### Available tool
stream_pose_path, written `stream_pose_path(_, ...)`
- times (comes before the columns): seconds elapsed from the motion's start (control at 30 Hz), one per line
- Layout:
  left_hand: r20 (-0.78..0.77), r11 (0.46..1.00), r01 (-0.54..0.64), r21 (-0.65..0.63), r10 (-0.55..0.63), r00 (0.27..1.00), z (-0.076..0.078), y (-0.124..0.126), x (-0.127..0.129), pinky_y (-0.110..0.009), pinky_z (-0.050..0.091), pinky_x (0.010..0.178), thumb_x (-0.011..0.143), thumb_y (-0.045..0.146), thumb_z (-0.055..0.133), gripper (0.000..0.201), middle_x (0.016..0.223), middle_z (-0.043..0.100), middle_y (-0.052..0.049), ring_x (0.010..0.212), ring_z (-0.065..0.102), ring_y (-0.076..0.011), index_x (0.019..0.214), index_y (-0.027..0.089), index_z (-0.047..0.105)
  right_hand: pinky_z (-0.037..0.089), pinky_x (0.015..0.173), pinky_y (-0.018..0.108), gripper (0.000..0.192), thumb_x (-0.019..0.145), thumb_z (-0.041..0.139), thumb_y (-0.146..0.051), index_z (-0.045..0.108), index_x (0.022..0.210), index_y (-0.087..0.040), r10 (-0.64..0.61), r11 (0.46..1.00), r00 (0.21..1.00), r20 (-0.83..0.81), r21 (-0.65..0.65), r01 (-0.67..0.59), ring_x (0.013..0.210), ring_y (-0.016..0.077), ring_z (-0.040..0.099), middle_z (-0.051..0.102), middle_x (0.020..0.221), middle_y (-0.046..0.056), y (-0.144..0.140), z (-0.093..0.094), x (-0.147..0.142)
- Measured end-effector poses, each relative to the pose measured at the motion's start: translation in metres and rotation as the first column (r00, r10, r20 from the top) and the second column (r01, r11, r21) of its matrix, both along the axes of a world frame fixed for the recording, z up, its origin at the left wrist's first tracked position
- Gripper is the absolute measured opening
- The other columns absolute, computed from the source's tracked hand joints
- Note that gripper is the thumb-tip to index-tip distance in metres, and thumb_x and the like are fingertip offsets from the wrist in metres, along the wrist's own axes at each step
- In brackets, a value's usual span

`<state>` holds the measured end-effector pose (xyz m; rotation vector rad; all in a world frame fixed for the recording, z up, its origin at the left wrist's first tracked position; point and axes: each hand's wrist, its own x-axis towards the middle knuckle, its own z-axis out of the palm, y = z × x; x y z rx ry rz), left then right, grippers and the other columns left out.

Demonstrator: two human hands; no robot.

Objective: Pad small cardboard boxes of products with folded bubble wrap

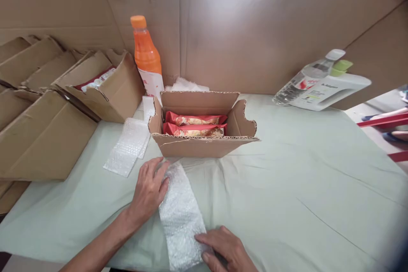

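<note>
The open cardboard box [191, 147] in the middle holds two red packets [199, 130], side by side, their lower parts hidden by its front wall. Just in front, a strip of bubble wrap [181, 216] lies on the table [302, 178]. The left hand [151, 182] rests loosely open at its far end; the right hand [225, 248] touches its near right edge (whether it pinches, I cannot tell). Further boxes [41, 136] crowd the left, some cut off; one holds partly hidden packets [98, 80]. One orange bottle [148, 57], one clear bottle [306, 78] and one white jug [334, 91] stand behind.
</note>
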<state>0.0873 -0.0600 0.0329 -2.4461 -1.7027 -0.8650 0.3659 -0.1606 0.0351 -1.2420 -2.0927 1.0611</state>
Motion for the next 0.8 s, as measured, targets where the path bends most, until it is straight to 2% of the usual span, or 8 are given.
stream_pose_path(0.13,0.212,0.976,0.171,-0.131,-0.141,0.967,0.029,-0.028,-0.009,-0.052,0.05,0.102,0.092,0.021,0.058,0.045,0.128,0.062,-0.014,0.124,0.057,-0.0322,0.136,0.026,0.054,0.059,0.092,0.042,0.04,0.091,0.062,-0.053,0.072,0.124,-0.031,-0.199,0.899,0.974,-0.104,-0.415,0.139,0.109,0.0278,0.071,0.075,0.12,0.008,-0.002,0.01,0.005)
stream_pose_path(0.23,0.435,0.827,0.427,-0.365,-0.254,0.864,0.053,-0.064,-0.018,-0.055,0.051,0.104,0.09,0.038,0.064,0.053,0.132,0.063,-0.013,0.129,0.055,-0.0344,0.14,0.03,0.051,0.057,0.095,0.045,0.053,0.089,0.062,-0.06,0.069,0.129,-0.026,-0.305,0.732,0.898,-0.317,-0.682,0.007,0.107,0.028,0.072,0.075,0.119,0.011,0.0,0.015,-0.008)
stream_pose_path(0.3,0.473,0.77,0.469,-0.432,-0.249,0.845,0.057,-0.085,-0.017,-0.06,0.048,0.107,0.084,0.046,0.071,0.071,0.139,0.06,-0.015,0.134,0.051,-0.0373,0.148,0.029,0.044,0.057,0.094,0.044,0.056,0.087,0.065,-0.06,0.066,0.131,-0.025,-0.393,0.661,0.825,-0.406,-0.749,-0.053,0.102,0.0267,0.073,0.076,0.114,0.011,0.001,0.016,-0.02)
stream_pose_path(0.43,0.403,0.885,0.261,-0.386,-0.093,0.911,0.037,-0.106,-0.005,-0.051,0.054,0.096,0.091,0.021,0.061,0.052,0.118,0.071,-0.012,0.113,0.065,-0.0296,0.141,0.027,0.051,0.059,0.086,0.042,0.057,0.088,0.065,-0.058,0.063,0.133,-0.023,-0.419,0.677,0.773,-0.475,-0.731,-0.082,0.099,0.0265,0.073,0.077,0.105,0.012,0.0,0.016,-0.034)
stream_pose_path(0.57,0.41,0.872,0.033,-0.488,0.196,0.891,0.02,-0.101,0.001,-0.032,0.058,0.067,0.094,0.023,0.054,0.034,0.096,0.074,-0.007,0.08,0.068,-0.0203,0.127,0.022,0.063,0.06,0.077,0.038,0.053,0.098,0.058,-0.041,0.047,0.147,-0.028,-0.345,0.842,0.828,-0.442,-0.536,0.065,0.084,0.0207,0.072,0.076,0.102,0.008,-0.004,0.022,-0.031)
stream_pose_path(0.67,0.384,0.828,-0.016,-0.561,0.277,0.881,0.017,-0.092,0.002,-0.028,0.055,0.057,0.092,0.027,0.055,0.042,0.094,0.073,-0.006,0.065,0.062,-0.0158,0.133,0.019,0.059,0.059,0.084,0.04,0.048,0.097,0.058,-0.022,0.051,0.143,-0.032,-0.244,0.97,0.937,-0.25,-0.05,0.24,0.092,0.0211,0.071,0.075,0.106,0.005,0.0,0.028,-0.033)
stream_pose_path(0.73,0.35,0.847,-0.036,-0.53,0.257,0.901,0.015,-0.089,0.003,-0.031,0.056,0.064,0.091,0.026,0.054,0.043,0.092,0.072,-0.005,0.064,0.061,-0.0161,0.132,0.019,0.06,0.055,0.093,0.046,0.044,0.093,0.06,-0.016,0.059,0.134,-0.029,-0.137,0.952,0.989,-0.056,0.268,0.147,0.116,0.0267,0.065,0.071,0.124,0.009,0.009,0.026,-0.041)
stream_pose_path(0.8,0.306,0.888,-0.064,-0.455,0.224,0.925,0.014,-0.09,0.004,-0.036,0.057,0.073,0.091,0.025,0.054,0.042,0.091,0.072,-0.006,0.072,0.064,-0.019,0.133,0.02,0.059,0.052,0.096,0.049,0.035,0.092,0.059,-0.013,0.066,0.124,-0.025,-0.06,0.906,0.989,0.135,0.424,-0.003,0.131,0.0314,0.056,0.065,0.137,0.012,0.02,0.019,-0.052)
